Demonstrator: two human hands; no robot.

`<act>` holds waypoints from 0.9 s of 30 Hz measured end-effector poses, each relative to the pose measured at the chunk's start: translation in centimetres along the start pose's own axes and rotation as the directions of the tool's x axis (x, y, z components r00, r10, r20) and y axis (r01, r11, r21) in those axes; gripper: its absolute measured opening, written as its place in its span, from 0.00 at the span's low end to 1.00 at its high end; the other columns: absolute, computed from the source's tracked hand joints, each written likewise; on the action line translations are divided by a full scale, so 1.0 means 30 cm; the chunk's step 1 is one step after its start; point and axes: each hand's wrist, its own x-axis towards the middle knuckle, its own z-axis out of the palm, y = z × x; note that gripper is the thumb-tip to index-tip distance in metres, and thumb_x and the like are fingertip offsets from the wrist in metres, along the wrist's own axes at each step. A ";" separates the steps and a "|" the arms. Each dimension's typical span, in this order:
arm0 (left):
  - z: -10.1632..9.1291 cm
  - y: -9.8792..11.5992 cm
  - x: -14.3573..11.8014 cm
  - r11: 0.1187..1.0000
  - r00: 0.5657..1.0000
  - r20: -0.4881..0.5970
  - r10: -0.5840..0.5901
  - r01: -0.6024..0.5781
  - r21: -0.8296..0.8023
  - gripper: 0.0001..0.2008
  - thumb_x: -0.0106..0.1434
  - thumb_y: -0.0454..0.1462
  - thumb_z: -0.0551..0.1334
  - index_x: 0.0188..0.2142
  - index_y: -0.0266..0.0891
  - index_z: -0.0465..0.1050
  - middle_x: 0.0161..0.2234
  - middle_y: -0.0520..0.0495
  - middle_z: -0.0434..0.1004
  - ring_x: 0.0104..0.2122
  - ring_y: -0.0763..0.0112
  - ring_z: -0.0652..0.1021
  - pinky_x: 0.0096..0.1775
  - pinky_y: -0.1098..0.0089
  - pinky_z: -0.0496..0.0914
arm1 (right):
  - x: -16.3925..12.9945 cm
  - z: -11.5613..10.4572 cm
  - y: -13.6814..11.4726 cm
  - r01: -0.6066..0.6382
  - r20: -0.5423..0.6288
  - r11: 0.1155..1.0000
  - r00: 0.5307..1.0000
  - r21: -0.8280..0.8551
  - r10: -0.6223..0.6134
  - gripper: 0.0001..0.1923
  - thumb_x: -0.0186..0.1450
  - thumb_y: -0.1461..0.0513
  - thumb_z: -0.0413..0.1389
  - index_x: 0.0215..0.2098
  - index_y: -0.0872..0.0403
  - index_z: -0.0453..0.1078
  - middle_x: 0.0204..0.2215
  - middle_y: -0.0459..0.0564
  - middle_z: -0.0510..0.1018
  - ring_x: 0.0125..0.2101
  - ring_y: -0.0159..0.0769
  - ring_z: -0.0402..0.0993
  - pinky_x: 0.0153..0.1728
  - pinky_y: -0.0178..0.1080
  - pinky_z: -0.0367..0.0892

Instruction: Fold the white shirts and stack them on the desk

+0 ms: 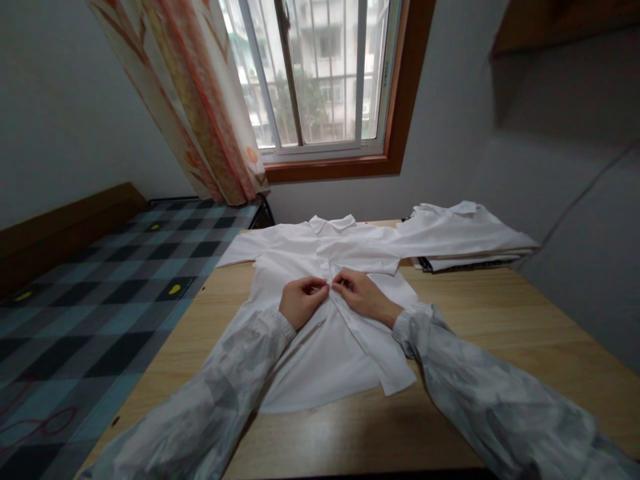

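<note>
A white shirt (290,250) with a collar lies spread on the wooden table, its collar toward the window. One sleeve reaches out to the left, and another is folded down over the front, its cuff near the hem at the lower right. Over the middle of the front placket, my left hand (303,300) pinches the cloth between thumb and forefinger. My right hand (367,295) pinches the placket just beside it, the fingertips of both almost meeting. Whether a button sits between the fingers is too small to tell.
A pile of folded white clothes (460,233) stands on the table (480,313) at the back right. To the left is a bed with a checked cover (115,320), a red cord (50,420) on it. Behind are a curtain (200,100) and a window (325,80).
</note>
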 end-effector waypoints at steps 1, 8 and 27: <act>0.000 0.001 0.000 1.000 1.000 0.005 -0.003 0.003 -0.003 0.15 0.56 0.47 0.74 0.35 0.38 0.87 0.31 0.46 0.87 0.30 0.66 0.82 0.34 0.70 0.75 | -0.001 0.002 0.001 -0.001 -0.001 1.000 1.000 0.006 0.001 0.06 0.73 0.62 0.60 0.37 0.53 0.77 0.33 0.47 0.81 0.33 0.36 0.72 0.37 0.38 0.63; -0.001 0.014 -0.006 0.991 0.994 0.105 -0.037 0.049 -0.122 0.18 0.54 0.47 0.76 0.37 0.36 0.85 0.26 0.49 0.82 0.25 0.71 0.76 0.29 0.72 0.70 | -0.004 0.002 0.008 -0.019 -0.009 0.998 1.000 0.057 0.020 0.06 0.73 0.61 0.60 0.38 0.52 0.77 0.33 0.46 0.80 0.34 0.36 0.73 0.37 0.37 0.63; 0.000 0.020 -0.006 0.986 0.996 0.082 -0.037 0.050 -0.161 0.19 0.53 0.49 0.77 0.35 0.35 0.86 0.28 0.47 0.84 0.26 0.70 0.77 0.30 0.72 0.71 | -0.014 0.005 -0.016 0.000 -0.064 1.000 0.998 -0.003 0.000 0.06 0.71 0.60 0.61 0.36 0.53 0.77 0.30 0.45 0.79 0.31 0.34 0.72 0.34 0.37 0.63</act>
